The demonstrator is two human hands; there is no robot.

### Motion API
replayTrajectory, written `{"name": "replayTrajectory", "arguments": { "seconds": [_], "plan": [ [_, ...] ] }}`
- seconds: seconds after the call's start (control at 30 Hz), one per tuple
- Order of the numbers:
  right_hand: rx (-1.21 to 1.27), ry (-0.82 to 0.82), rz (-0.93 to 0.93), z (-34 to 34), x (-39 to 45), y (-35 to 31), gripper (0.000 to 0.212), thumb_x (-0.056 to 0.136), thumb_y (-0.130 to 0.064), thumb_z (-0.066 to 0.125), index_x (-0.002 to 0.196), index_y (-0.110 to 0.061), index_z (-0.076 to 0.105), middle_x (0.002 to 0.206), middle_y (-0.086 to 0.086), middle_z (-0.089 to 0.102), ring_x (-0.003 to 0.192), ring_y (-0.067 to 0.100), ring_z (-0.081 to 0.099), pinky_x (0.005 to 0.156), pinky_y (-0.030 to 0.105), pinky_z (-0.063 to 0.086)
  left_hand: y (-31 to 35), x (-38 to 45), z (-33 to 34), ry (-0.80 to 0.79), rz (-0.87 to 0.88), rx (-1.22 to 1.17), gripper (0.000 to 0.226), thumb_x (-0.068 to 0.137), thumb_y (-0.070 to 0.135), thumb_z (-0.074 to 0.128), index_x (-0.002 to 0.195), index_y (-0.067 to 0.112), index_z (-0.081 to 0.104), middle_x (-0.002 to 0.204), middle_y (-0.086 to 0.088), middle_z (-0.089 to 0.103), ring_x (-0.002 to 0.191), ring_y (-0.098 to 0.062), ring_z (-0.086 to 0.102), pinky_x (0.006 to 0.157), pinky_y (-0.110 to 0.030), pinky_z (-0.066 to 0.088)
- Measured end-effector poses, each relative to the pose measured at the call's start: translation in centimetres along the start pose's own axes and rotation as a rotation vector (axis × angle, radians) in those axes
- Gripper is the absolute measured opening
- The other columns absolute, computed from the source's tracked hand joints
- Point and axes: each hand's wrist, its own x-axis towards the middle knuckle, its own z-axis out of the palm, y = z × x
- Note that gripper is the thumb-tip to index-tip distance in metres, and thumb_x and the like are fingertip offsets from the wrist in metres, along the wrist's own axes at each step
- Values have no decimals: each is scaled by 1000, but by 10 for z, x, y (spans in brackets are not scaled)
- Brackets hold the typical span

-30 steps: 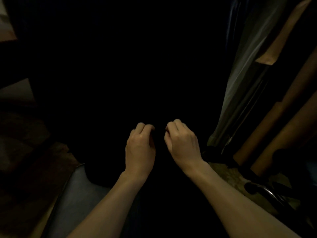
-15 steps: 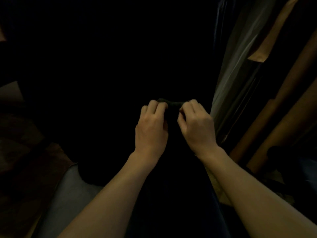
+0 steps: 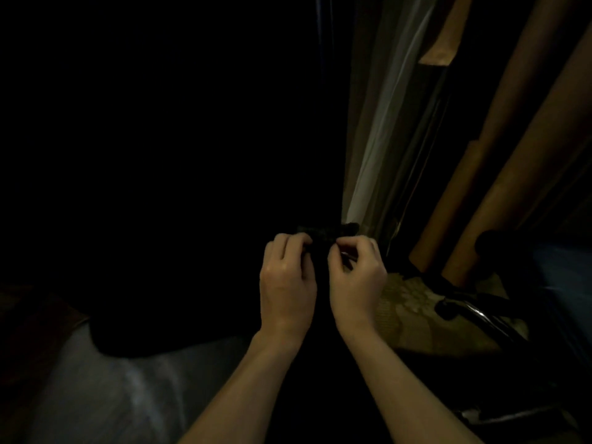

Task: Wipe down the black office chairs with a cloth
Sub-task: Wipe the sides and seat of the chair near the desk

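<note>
Both hands now sit lower and further right. Left hand (image 3: pixel 286 283) and right hand (image 3: pixel 355 280) pinch dark cloth (image 3: pixel 326 233). Brown tubes (image 3: pixel 499 174), patterned floor (image 3: pixel 413 302) lie right.

No text, label, brand, number or sign was legible anywhere in the dark head-camera view.

Your count: two hands, left hand (image 3: pixel 286 283) and right hand (image 3: pixel 357 283), at 6 o'clock; one dark cloth (image 3: pixel 326 233) between them; three brown tubes (image 3: pixel 512 174) at 3 o'clock; one patterned cushion (image 3: pixel 416 302) at 4 o'clock.
</note>
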Motion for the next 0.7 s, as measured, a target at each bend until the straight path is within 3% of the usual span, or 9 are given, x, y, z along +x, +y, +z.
{"name": "replayTrajectory", "arguments": {
  "seconds": [0.07,0.2,0.3,0.4,0.5,0.57,0.63,0.7],
  "plan": [
    [75,20,67,-2,2,-5,13,89,-11,65,97,-19,60,93,-7,59,85,5,60,74,27,55,7,1,1,44,-40,-50,34,84,1,63,117,8,57,100,-4,57,89,-13,56,78,-19,50],
    [447,-71,313,-2,-2,-13,45,87,-10,68,117,-33,45,96,-3,61,86,0,63,72,15,52,12,-2,3,82,-180,-104,63,82,2,68,139,7,42,96,1,54,87,-8,55,83,-4,40],
    [578,-164,448,3,-2,-8,41,87,-9,68,122,-22,51,98,2,65,87,4,65,72,15,51,5,-5,6,103,-153,-38,44,79,-2,72,121,6,59,93,1,53,82,-8,52,78,-3,38],
    [488,-207,402,7,-1,-2,27,88,-11,67,113,-20,59,97,-3,65,88,3,63,74,17,52,1,-4,5,101,-258,-70,27,78,7,75,101,14,60,84,6,53,75,-8,51,69,-9,40],
    [465,-224,352,4,3,-1,25,89,-11,65,113,-17,59,99,-6,65,89,-1,63,75,15,51,4,-5,3,35,-436,-86,30,81,26,74,104,22,56,67,12,52,63,-6,54,57,-15,37],
    [441,-261,304,2,7,-3,21,90,-10,64,109,-18,59,97,-7,65,88,-3,62,74,13,49,4,-6,5,-10,-602,-251,28,87,27,70,111,23,57,59,9,55,52,-2,54,51,-16,39],
    [402,-307,253,0,9,-4,20,90,-9,63,104,-23,59,95,-10,64,89,-3,62,75,12,48,-1,-6,7,-49,-747,-477,22,91,23,65,110,31,57,71,5,64,60,-2,60,53,-19,46],
    [389,-317,235,-4,11,-4,18,91,-11,63,102,-24,59,95,-10,65,90,-2,62,77,15,50,-5,-5,8,-50,-793,-536,19,92,22,64,99,39,58,86,4,69,76,-11,68,61,-25,52]
  ]
}}
